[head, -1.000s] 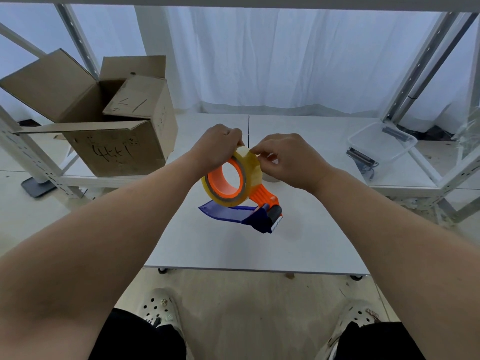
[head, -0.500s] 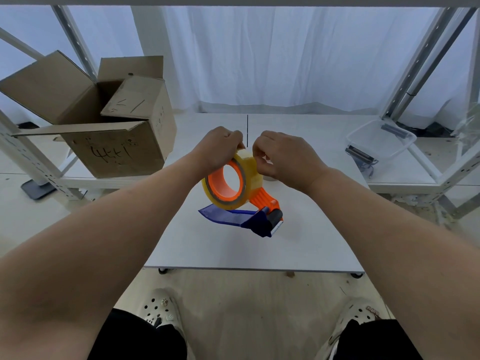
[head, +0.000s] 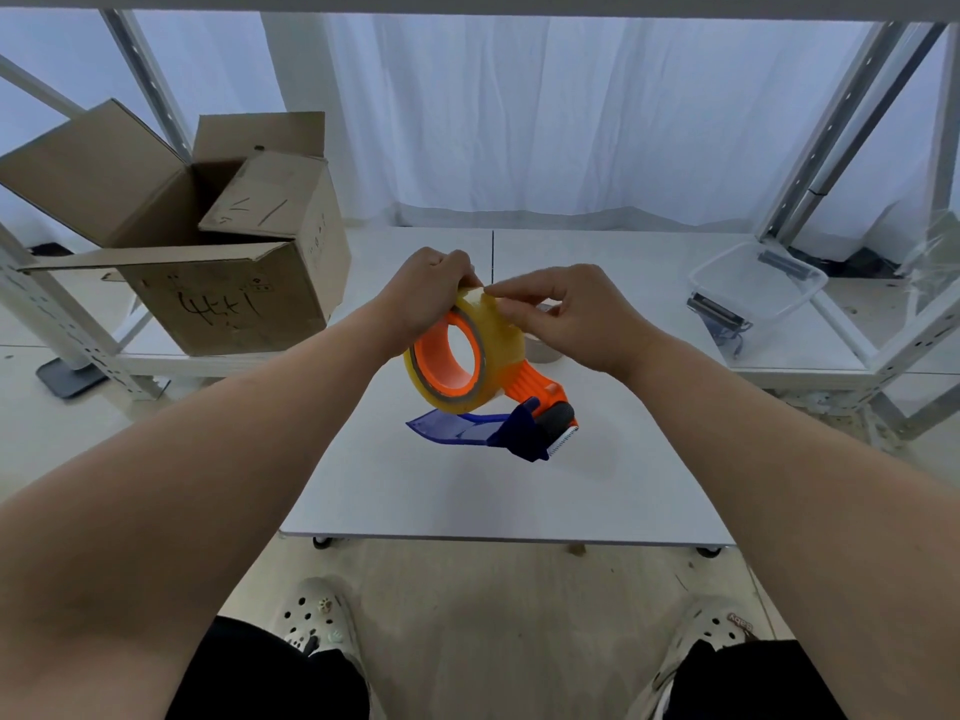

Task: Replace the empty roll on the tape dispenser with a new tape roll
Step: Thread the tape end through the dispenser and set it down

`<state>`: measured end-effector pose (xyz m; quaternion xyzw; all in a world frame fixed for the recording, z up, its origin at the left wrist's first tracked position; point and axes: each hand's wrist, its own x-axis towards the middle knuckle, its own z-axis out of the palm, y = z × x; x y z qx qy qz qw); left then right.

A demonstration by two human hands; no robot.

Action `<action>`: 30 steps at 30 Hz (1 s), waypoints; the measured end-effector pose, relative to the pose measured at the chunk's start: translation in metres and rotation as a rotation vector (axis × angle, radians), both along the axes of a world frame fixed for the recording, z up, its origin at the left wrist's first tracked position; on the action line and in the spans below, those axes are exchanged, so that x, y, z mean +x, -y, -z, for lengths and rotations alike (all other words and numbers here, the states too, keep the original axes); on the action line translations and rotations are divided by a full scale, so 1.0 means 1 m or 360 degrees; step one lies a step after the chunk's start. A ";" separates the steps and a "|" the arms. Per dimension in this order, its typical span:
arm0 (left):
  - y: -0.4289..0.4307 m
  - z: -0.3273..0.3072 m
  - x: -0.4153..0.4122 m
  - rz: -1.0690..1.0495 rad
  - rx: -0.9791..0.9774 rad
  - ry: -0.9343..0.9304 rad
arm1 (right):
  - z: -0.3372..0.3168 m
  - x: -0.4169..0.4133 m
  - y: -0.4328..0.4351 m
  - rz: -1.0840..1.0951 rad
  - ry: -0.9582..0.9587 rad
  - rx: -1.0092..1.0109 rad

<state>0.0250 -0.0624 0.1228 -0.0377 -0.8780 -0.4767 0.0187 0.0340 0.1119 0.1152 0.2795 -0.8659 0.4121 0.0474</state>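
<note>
Glossy tape roll (head: 494, 341), matt cardboard box (head: 228, 298)

An open cardboard box (head: 223, 304) was set on the low shelf (head: 208, 363) left of the white table (head: 467, 501). A clear plastic container (head: 758, 288) was placed at the right, and a white curtain (head: 519, 122) was hung behind.

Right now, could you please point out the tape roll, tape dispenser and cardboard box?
tape roll (head: 497, 356), head view, outer yellow face.
tape dispenser (head: 519, 433), head view, blue guard.
cardboard box (head: 223, 309), head view, front wall.
</note>
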 end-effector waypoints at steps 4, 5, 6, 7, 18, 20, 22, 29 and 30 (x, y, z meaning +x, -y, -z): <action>-0.001 -0.002 0.004 0.0008 0.0144 0.0038 | -0.001 -0.003 0.005 0.0068 0.0000 -0.0193; -0.001 -0.002 0.005 0.0004 0.0165 0.0042 | -0.002 -0.003 0.006 0.0077 -0.0024 -0.0197; -0.002 -0.002 0.005 -0.0003 0.0179 0.0045 | -0.003 -0.004 0.007 0.0080 -0.0061 -0.0170; -0.002 -0.001 0.006 -0.0011 0.0181 0.0050 | -0.003 -0.004 0.008 0.0077 -0.0115 -0.0111; -0.004 -0.001 0.002 -0.0029 0.0386 0.0101 | 0.001 -0.002 0.013 0.0048 -0.0423 0.0071; -0.003 -0.002 0.002 -0.0066 0.0436 0.0109 | -0.005 -0.001 0.011 0.0043 -0.0444 -0.0015; -0.001 -0.002 0.003 -0.0103 0.0442 0.0106 | -0.010 0.000 0.009 0.0055 -0.0358 -0.0072; -0.001 -0.001 0.009 -0.0056 0.0339 0.0102 | -0.012 0.002 0.011 -0.0032 0.0010 -0.0115; -0.002 -0.001 0.009 -0.0070 0.0350 0.0102 | -0.012 0.002 0.011 -0.0036 0.0023 -0.0132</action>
